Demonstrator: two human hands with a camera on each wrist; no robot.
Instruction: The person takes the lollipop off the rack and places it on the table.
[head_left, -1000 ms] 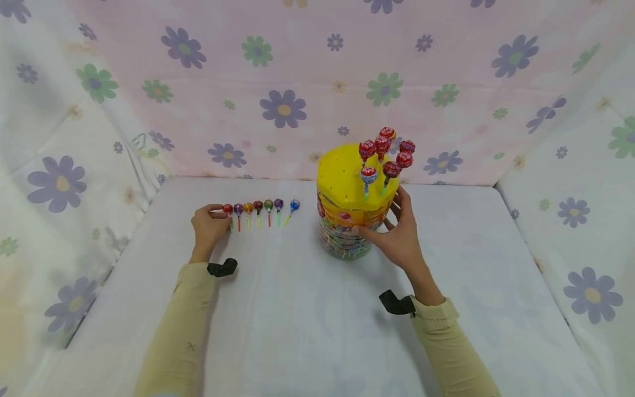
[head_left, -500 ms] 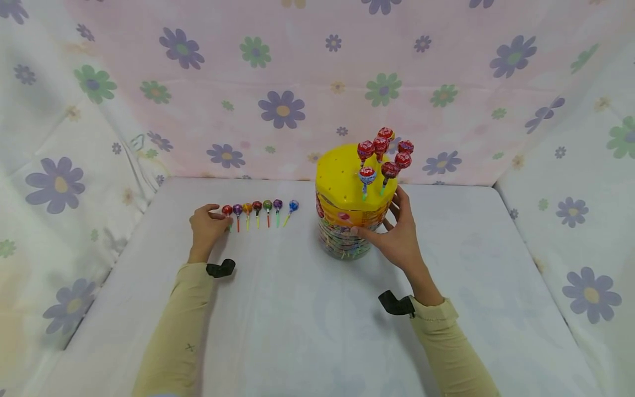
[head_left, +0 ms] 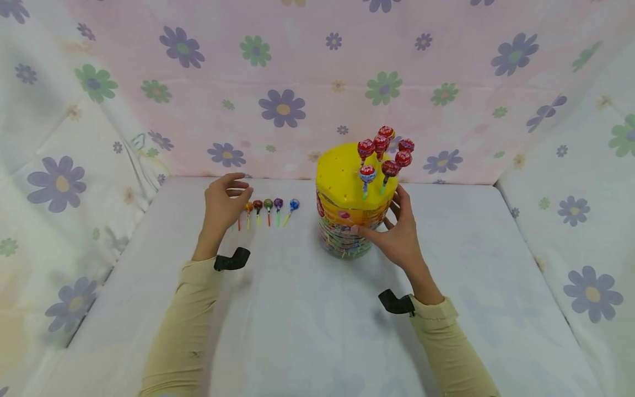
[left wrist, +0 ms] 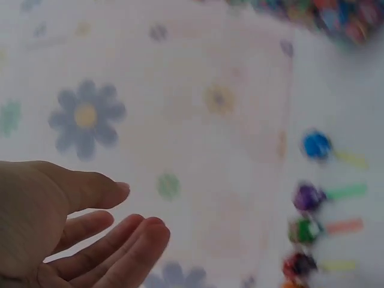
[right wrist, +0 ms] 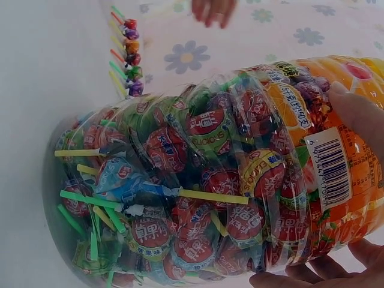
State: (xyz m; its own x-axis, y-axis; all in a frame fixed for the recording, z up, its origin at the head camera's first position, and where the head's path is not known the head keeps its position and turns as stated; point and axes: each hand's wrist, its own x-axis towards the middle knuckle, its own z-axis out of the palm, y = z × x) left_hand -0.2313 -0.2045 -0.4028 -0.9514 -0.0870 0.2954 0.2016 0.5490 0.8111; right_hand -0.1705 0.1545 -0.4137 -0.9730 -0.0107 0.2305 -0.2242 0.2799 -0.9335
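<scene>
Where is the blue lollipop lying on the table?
In the head view, the blue lollipop ends the row, between the left hand and the jar.

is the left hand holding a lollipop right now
No: in the left wrist view the left hand has relaxed, straight fingers with nothing between them, and the lollipops lie apart on the cloth.

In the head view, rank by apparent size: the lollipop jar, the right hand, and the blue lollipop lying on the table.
1. The lollipop jar, by far the largest.
2. The right hand, which grips the jar's side and looks clearly smaller than it.
3. The blue lollipop, the smallest, at the right end of the row on the table.
</scene>
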